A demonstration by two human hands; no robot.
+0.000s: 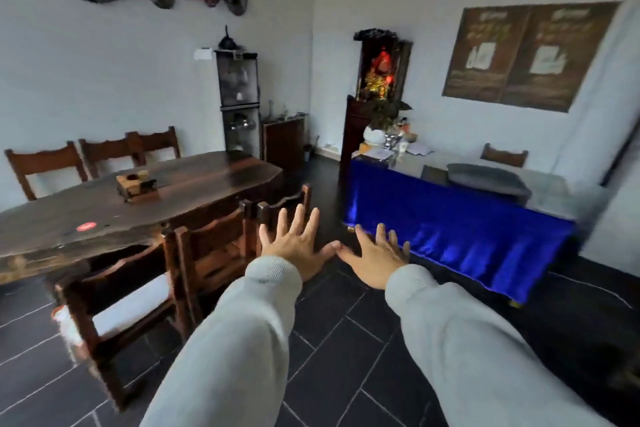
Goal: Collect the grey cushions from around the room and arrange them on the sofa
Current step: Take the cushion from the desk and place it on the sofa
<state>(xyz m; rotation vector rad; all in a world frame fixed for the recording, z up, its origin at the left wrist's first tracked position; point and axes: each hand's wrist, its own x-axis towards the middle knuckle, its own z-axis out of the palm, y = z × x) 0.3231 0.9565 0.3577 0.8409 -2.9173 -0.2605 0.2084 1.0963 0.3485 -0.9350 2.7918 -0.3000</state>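
Observation:
A grey cushion [486, 178] lies flat on the top of a long table draped in blue cloth [450, 229] at the right. My left hand [298, 246] and my right hand [375, 258] are stretched out in front of me over the dark floor, fingers spread and palms down, holding nothing. Their thumbs almost touch. Both hands are well short of the cushion, which is farther away and to the right. Both arms wear light grey sleeves. No sofa is in view.
A dark wooden dining table [145, 204] with several wooden chairs [121, 305] fills the left. A glass cabinet [239, 100] stands in the far corner, a dark shrine stand [377, 80] beside the blue table. Dark tiled floor [346, 340] runs between the two tables.

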